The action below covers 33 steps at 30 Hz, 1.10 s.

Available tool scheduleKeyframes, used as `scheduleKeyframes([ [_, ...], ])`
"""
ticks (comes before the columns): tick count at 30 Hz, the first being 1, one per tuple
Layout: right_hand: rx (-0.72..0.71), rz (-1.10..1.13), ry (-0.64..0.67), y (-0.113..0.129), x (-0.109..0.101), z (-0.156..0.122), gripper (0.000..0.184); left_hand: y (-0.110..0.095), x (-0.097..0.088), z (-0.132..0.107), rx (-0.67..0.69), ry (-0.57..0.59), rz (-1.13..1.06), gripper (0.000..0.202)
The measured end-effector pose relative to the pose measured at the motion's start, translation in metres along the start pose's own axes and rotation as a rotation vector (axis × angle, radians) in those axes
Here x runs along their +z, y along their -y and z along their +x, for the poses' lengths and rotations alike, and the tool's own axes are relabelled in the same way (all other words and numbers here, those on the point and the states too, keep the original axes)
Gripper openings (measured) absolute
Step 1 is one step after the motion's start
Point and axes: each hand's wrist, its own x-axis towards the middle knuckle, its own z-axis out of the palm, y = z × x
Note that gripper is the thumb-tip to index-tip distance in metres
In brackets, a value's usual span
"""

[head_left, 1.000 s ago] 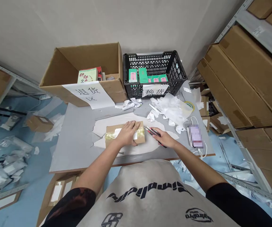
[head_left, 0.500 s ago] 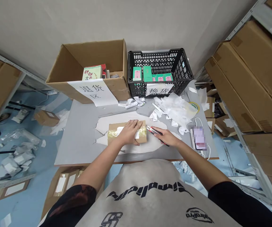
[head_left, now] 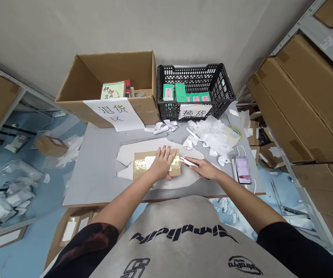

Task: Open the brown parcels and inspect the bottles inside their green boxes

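Observation:
A small brown taped parcel (head_left: 141, 166) with a white label lies on the grey table (head_left: 97, 170). My left hand (head_left: 163, 164) rests flat on top of it, fingers stretched out. Just right of the parcel, my right hand (head_left: 205, 168) is closed around a red-handled cutter (head_left: 188, 162) whose tip points at the parcel's right end.
A large cardboard box (head_left: 108, 88) with a paper sign and a black crate (head_left: 195, 90) of green boxes stand at the table's back. Crumpled white wrapping (head_left: 215, 135) and a phone (head_left: 243, 169) on a cable lie at the right. Shelves of cartons flank both sides.
The hands and parcel have barely moved. The cutter's tip has come a little closer to the parcel's right end; the head camera shifted slightly.

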Motion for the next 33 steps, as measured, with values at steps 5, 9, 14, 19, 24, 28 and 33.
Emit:
scheduleKeyframes([
  [5,-0.008,0.014,0.007,0.000,0.003,-0.005,0.055,0.001,-0.001,0.000,0.007,0.010,0.028,0.138],
  [9,0.014,-0.011,0.034,0.001,0.005,-0.009,0.054,0.003,-0.002,0.001,0.022,0.004,0.036,0.137],
  [14,0.025,-0.075,0.059,0.003,0.005,-0.013,0.054,0.007,0.000,0.001,0.057,-0.026,0.051,0.138],
  [19,0.009,-0.140,0.141,0.004,0.011,-0.018,0.053,0.008,-0.003,0.001,0.086,-0.032,0.122,0.134],
  [24,-0.021,-0.160,0.062,-0.003,0.010,-0.032,0.051,0.012,-0.001,0.001,0.106,-0.042,0.132,0.135],
  [28,0.142,-0.078,-0.098,-0.009,0.004,-0.040,0.057,0.018,0.004,0.001,0.117,-0.070,0.100,0.137],
  [33,0.027,-0.072,-0.316,-0.006,0.027,-0.021,0.059,0.018,0.003,-0.013,0.158,-0.178,0.072,0.122],
])
